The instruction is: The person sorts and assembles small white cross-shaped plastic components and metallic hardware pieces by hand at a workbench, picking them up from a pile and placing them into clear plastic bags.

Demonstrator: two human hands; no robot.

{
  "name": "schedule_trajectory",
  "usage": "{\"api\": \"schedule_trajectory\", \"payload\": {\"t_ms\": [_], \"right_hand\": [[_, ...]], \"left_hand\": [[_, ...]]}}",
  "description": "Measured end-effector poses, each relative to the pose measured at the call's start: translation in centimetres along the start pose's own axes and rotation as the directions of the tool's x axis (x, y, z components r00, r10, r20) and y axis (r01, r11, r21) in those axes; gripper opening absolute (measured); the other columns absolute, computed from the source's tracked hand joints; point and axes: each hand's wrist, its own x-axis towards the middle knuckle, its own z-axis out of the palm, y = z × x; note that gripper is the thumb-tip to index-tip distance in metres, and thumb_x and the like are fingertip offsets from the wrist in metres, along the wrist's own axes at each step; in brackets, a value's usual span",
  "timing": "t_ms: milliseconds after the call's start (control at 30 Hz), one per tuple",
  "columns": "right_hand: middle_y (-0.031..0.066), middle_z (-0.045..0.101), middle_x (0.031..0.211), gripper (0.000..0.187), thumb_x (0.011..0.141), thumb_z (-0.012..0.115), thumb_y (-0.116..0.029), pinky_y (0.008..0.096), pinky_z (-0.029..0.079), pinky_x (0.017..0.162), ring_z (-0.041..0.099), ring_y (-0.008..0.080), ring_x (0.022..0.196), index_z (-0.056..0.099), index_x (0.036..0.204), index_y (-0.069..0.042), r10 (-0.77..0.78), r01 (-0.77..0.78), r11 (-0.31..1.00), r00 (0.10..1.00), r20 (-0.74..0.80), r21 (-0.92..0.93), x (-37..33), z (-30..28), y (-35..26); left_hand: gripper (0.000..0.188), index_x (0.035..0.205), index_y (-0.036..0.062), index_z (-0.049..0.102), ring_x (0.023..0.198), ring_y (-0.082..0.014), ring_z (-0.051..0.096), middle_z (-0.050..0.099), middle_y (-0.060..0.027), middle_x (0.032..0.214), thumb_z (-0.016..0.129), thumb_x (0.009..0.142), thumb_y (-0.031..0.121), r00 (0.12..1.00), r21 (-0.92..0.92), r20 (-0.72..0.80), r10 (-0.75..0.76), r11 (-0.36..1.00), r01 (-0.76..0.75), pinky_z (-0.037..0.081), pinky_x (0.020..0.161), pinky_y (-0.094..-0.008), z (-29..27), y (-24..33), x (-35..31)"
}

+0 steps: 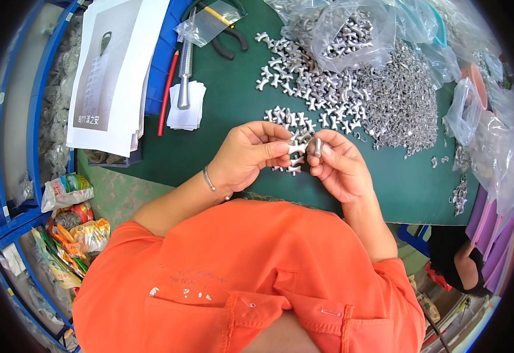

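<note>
My left hand (255, 150) is closed in a pinch, with thumb and forefinger together beside some bone-shaped silver metal pieces (296, 150). Whether one of these sits between its fingertips or lies on the table beneath, I cannot tell. Just to the right, my right hand (342, 167) grips a small rounded silver metal piece (317, 148) between thumb and fingers. A small cluster of the same bone-shaped pieces (289, 117) lies on the green table (221, 100) just beyond both hands. Farther off spreads a larger heap of bone-shaped pieces (315, 79).
Small shiny metal parts form a pile (404, 100) at the right, with clear plastic bags (357, 35) behind. To the left lie a red pencil (168, 93), a tapered metal rod (185, 76), white paper slips (187, 106), pliers (230, 44) and printed sheets (112, 70). Blue shelving (39, 106) stands farther left.
</note>
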Motion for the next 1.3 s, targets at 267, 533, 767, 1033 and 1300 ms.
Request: {"api": "schedule_trajectory", "payload": {"t_ms": [267, 533, 767, 1033, 1300], "right_hand": [[0.0120, 0.063, 0.093, 0.022, 0.088, 0.057, -0.006, 0.0292, 0.056, 0.072, 0.064, 0.0176, 0.080, 0.055, 0.107, 0.003, 0.089, -0.102, 0.975, 0.993, 0.076, 0.198, 0.4, 0.3, 0.1], [0.0149, 0.063, 0.095, 0.016, 0.089, 0.055, -0.005, 0.0284, 0.056, 0.070, 0.065, 0.0197, 0.081, 0.054, 0.103, 0.002, 0.078, -0.101, 0.978, 0.989, 0.129, 0.181, 0.3, 0.2, 0.8], [0.0130, 0.063, 0.090, 0.016, 0.087, 0.057, -0.003, 0.0286, 0.056, 0.070, 0.064, 0.0201, 0.080, 0.056, 0.102, 0.002, 0.026, -0.036, 0.992, 0.996, 0.089, 0.121, 0.0, 0.8, 0.9], [0.0088, 0.063, 0.090, 0.017, 0.082, 0.061, 0.004, 0.0271, 0.051, 0.073, 0.061, 0.0154, 0.080, 0.059, 0.099, 0.001, -0.184, 0.179, 0.966, 0.983, -0.014, -0.185, 0.2, 1.1, 0.8], [0.0100, 0.062, 0.092, 0.017, 0.080, 0.062, 0.006, 0.0268, 0.050, 0.074, 0.061, 0.0159, 0.081, 0.061, 0.097, 0.001, -0.286, 0.279, 0.918, 0.958, 0.014, -0.282, 0.3, 1.0, 1.2]], "left_hand": [[0.009, 0.094, -0.0023, 0.059, 0.071, -0.0147, 0.062, 0.062, -0.0087, 0.082, 0.058, 0.087, 0.004, 0.999, 0.019, 0.028, -0.024, 1.000, 0.023, 0.056, 0.069, -0.0298, 0.4, 0.0, 0.1], [0.010, 0.089, -0.0002, 0.056, 0.070, -0.0137, 0.057, 0.059, -0.0082, 0.083, 0.059, 0.088, 0.009, 0.993, 0.025, 0.080, 0.089, 0.995, -0.092, 0.051, 0.066, -0.0287, 1.0, -1.0, 0.1], [0.012, 0.094, -0.0013, 0.056, 0.070, -0.0130, 0.062, 0.062, -0.0085, 0.085, 0.061, 0.085, 0.006, 1.000, 0.063, 0.009, 0.001, 0.998, -0.002, 0.051, 0.062, -0.0229, 0.1, 0.0, 0.4], [0.019, 0.096, -0.0033, 0.057, 0.084, -0.0176, 0.062, 0.062, -0.0121, 0.093, 0.061, 0.079, -0.010, 0.954, 0.315, 0.037, 0.298, 0.903, -0.294, 0.053, 0.075, -0.0279, 0.7, -0.7, 0.3], [0.015, 0.085, -0.0029, 0.060, 0.088, -0.0181, 0.062, 0.061, -0.0112, 0.094, 0.061, 0.076, -0.014, 0.849, 0.489, 0.175, 0.498, 0.705, -0.514, 0.052, 0.078, -0.0278, 0.3, -0.6, 0.1]]}}
